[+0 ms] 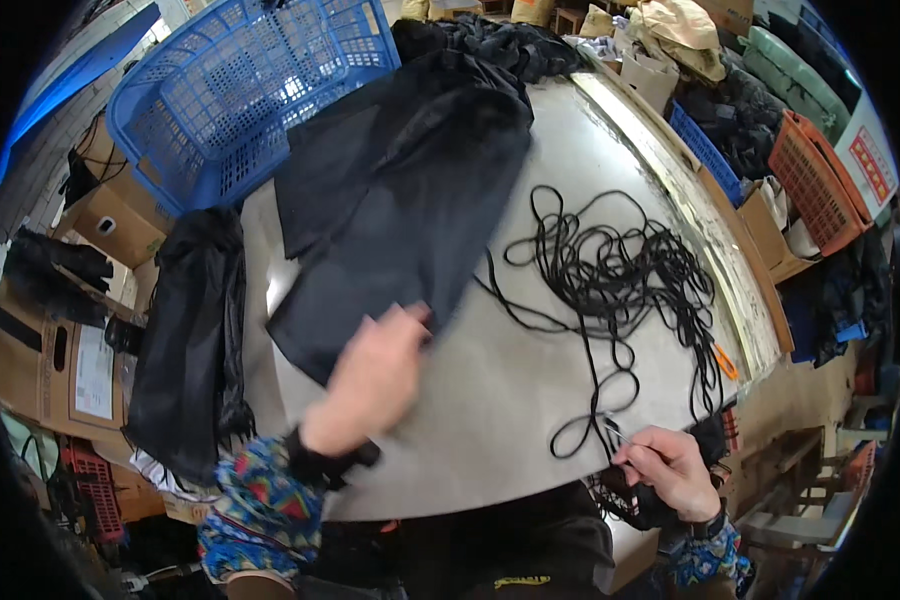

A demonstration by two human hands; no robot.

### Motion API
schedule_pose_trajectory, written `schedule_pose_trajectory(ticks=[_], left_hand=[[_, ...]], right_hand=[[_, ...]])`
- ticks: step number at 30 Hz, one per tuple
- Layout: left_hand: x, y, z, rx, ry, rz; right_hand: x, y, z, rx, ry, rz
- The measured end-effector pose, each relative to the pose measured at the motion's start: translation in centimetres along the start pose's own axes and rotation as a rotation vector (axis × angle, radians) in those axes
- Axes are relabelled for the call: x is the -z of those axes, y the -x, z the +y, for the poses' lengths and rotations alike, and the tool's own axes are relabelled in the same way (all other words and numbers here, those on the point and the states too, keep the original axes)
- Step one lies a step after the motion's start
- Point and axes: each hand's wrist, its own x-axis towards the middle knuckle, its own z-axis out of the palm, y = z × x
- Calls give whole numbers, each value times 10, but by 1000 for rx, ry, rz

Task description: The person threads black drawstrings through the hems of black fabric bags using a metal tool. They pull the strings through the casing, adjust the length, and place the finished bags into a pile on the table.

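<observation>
Black cloth (410,220), seemingly trousers, lies spread over the pale table (450,440). My left hand (375,375) is over its near lower edge, smeared by motion, so its grip does not show. At the table's near right edge, my right hand (670,475) is closed in a pinch on a thin silver metal tool (613,428); the tool's exact kind is unclear. A loose tangle of black cord (610,265) covers the right part of the table, and strands of it run down beside my right hand.
A blue plastic basket (240,100) leans at the far left. More black cloth (190,340) hangs over the left edge. An orange-handled item (725,362) lies by the cord. Cardboard boxes (70,375) stand left; an orange crate (820,185) stands right.
</observation>
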Motion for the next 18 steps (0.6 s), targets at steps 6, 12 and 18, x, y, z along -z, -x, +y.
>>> schedule_pose_trajectory(ticks=[6, 12, 18], left_hand=[[-25, 89, 82, -12, 194, -74], [-26, 210, 87, 731, 717, 464], [-63, 200, 97, 681, 609, 502]], right_hand=[[-27, 10, 23, 133, 269, -46], [-18, 38, 46, -90, -25, 36], [-53, 41, 45, 81, 138, -145]])
